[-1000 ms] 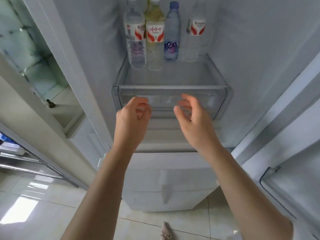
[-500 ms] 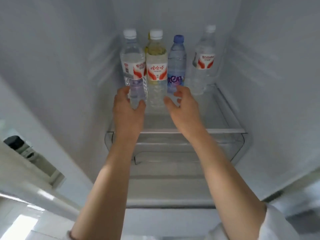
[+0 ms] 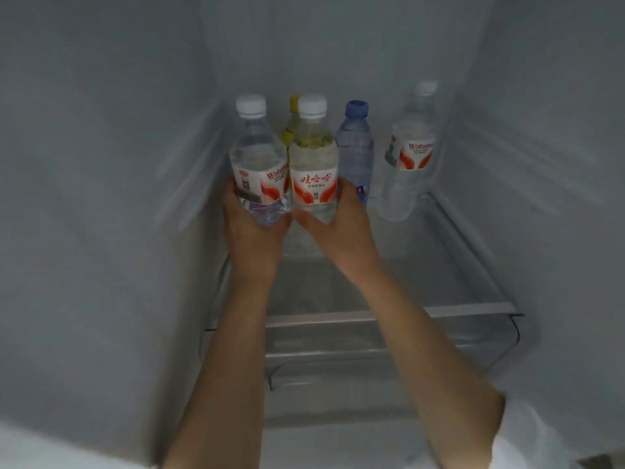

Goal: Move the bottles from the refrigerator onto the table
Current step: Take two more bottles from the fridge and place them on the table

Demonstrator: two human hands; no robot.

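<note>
Both hands are deep in the refrigerator, each wrapped round a bottle. The left hand [image 3: 254,231] curls its fingers about the lower body of the clear Watsons bottle [image 3: 258,164], and the right hand [image 3: 341,221] cups the base of the white-capped bottle with the red label [image 3: 314,164], thumb and fingers closed around it. The two bottles sit side by side, touching, just above the glass shelf [image 3: 473,309]. Both look full, so expect real weight, and thin plastic walls that give under a squeeze. Cold plastic may be slick; a grip low on the ribbed section, below the label, looks soundest. Just beyond the right hand stands the blue-capped bottle [image 3: 355,147], further right another clear bottle [image 3: 407,154], and behind the held pair peeks a yellow-capped bottle [image 3: 293,120].
</note>
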